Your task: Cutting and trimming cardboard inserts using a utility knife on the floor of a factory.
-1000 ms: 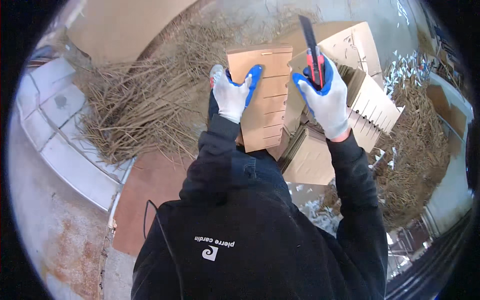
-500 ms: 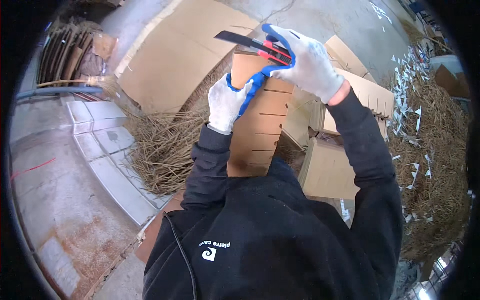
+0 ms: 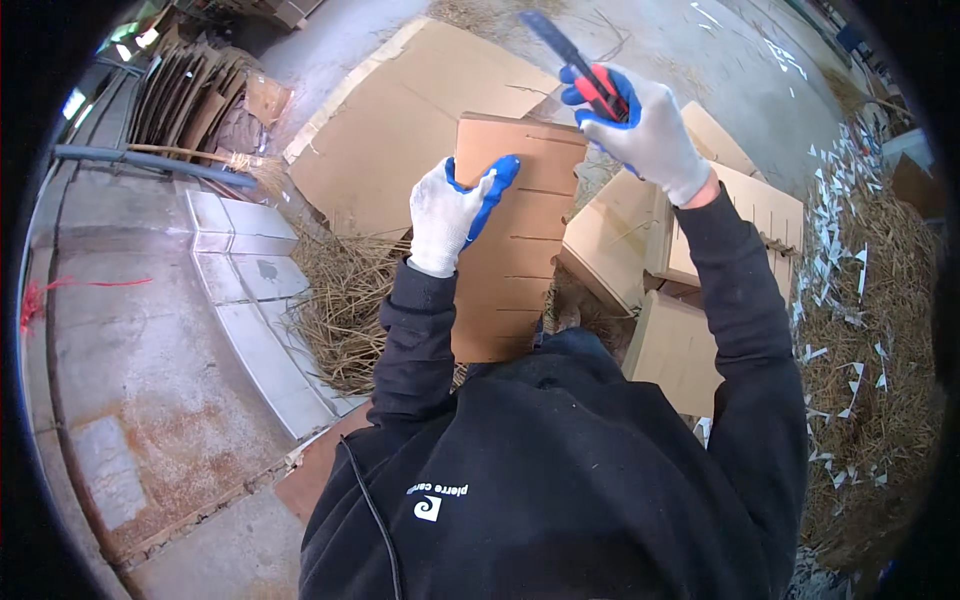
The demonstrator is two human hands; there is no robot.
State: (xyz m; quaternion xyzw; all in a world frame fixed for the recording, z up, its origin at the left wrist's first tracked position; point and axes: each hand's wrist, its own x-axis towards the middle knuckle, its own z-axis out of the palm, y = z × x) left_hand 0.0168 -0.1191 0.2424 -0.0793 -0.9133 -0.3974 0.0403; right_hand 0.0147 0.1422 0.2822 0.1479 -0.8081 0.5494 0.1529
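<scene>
My left hand [image 3: 450, 215], in a white glove with blue palm and fingertips, grips the left edge of a tall brown cardboard piece [image 3: 535, 230]. Its thumb lies across the front face. Several short slits run in from the cardboard's right edge, which is ragged in places. My right hand [image 3: 645, 125], gloved the same way, is closed round a red and black utility knife [image 3: 600, 92]. The knife's long dark blade points up and left, raised beyond the cardboard's top right corner and apart from it.
A large cardboard sheet [image 3: 400, 130] lies on the floor ahead. Slit cardboard pieces [image 3: 745, 215] are stacked at right, beside straw strewn with white paper scraps [image 3: 835, 260]. At left are a straw pile [image 3: 350, 300], white blocks [image 3: 250, 290], a broom [image 3: 245, 162] and leaning cardboard [image 3: 190, 95].
My right hand has lifted the knife up and right, away from the cardboard and my left hand. The left hand still holds the cardboard, its thumb now flat on the face.
</scene>
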